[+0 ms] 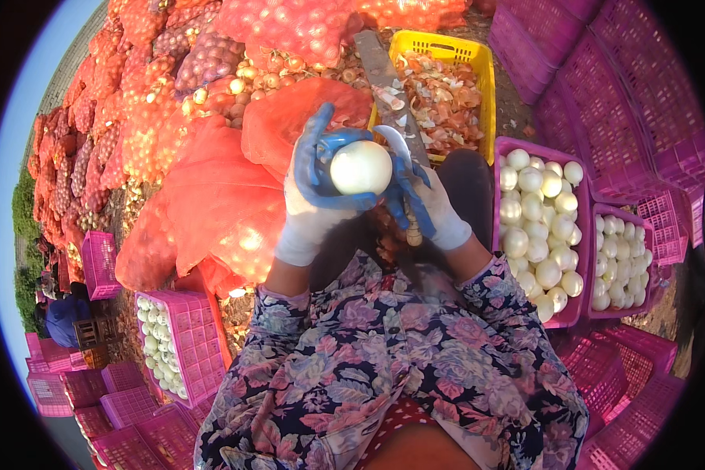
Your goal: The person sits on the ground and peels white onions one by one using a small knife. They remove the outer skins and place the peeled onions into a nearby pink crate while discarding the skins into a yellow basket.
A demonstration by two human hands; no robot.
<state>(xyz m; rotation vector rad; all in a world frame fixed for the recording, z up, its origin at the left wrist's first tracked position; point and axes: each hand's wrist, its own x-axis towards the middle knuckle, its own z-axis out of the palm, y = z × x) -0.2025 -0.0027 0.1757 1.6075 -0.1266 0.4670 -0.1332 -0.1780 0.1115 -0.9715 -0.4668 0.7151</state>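
Note:
A peeled white onion rests in my left hand, its blue-coated glove fingers curled around the sides and its thumb raised. My right hand, gloved the same way, grips a knife by its light-coloured handle. The short curved blade points up past the fingers, just right of the onion. Right-hand fingertips are close to the onion's lower right side; whether they touch it I cannot tell. Beyond the hands, a yellow crate holds loose onion skins, with a narrow board lying along its left side.
Pink crates of peeled onions stand at my right. Red mesh sacks crowd the left and far side. Another filled pink crate is at lower left. Stacked pink crates rise at upper right. A person in blue is far left.

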